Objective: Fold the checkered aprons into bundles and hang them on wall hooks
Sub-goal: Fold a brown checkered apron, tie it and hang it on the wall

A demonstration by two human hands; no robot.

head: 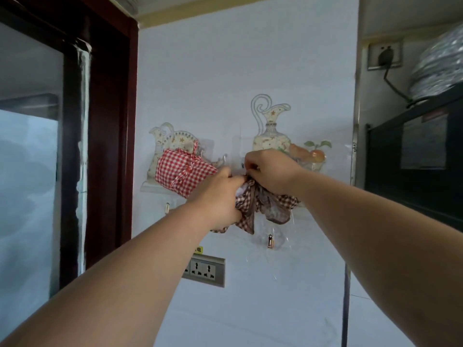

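A red checkered apron bundle (184,170) hangs on a wall hook at the left, tied with its own strap. To its right, a brown checkered apron bundle (263,205) is held up against the wall. My left hand (218,196) grips this bundle from the left and below. My right hand (269,169) pinches its top, close to a small metal hook (242,165) on the wall. Loose ends of the brown apron hang below my hands. The hook's tip is mostly hidden by my fingers.
Another hook (167,207) sits lower left on the wall, and a small hook (270,241) lower right. A socket panel (204,270) is below. A dark wooden door frame (107,136) stands at the left; a black appliance (416,156) at the right.
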